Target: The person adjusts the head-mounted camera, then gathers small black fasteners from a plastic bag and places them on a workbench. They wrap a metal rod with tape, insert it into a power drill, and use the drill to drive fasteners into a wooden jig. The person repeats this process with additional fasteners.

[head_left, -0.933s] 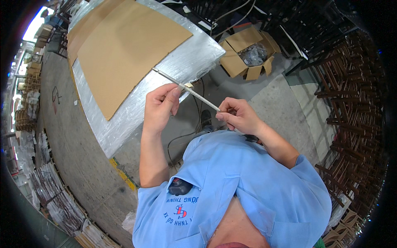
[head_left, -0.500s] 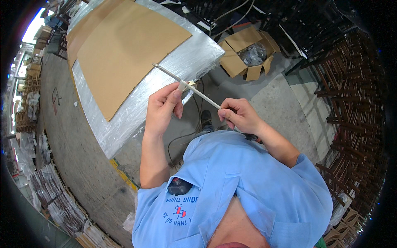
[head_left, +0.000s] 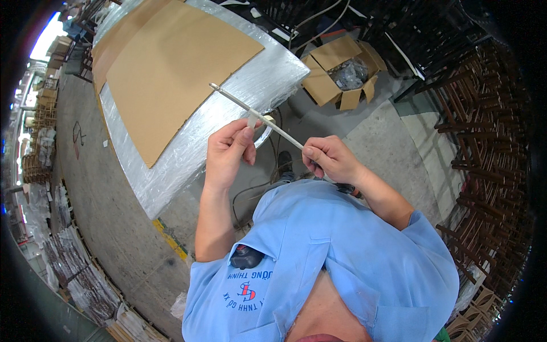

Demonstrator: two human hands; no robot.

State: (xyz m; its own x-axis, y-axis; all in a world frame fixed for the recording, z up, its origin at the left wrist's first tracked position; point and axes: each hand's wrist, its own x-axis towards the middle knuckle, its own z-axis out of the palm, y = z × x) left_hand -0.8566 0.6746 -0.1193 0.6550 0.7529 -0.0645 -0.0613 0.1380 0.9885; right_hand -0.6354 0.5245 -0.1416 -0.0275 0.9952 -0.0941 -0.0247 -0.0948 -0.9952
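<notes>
A slim pale rod (head_left: 236, 101) with a flattened, holed-looking far end slants from upper left to lower right between my hands. My right hand (head_left: 332, 158) is closed, pinching the rod's near end between thumb and fingers. With thumb and index finger, my left hand (head_left: 231, 149) pinches a short whitish strip of tape (head_left: 252, 121) that reaches up to the rod's middle. Just right of those fingers, partly behind the rod, shows a pale ring like a tape roll (head_left: 265, 134); what holds it is hidden.
Ahead on the left, a brown cardboard sheet (head_left: 176, 74) lies on a plastic-wrapped stack (head_left: 142, 176). An open carton (head_left: 325, 88) with clear plastic bags stands on the floor ahead right. Dark wooden frames (head_left: 484, 137) are piled at right. A cable (head_left: 235, 196) runs across the floor near my feet.
My left hand has shifted slightly down and away from the rod, so more of the strip shows. The pale ring shows more clearly. My right hand stays almost in place.
</notes>
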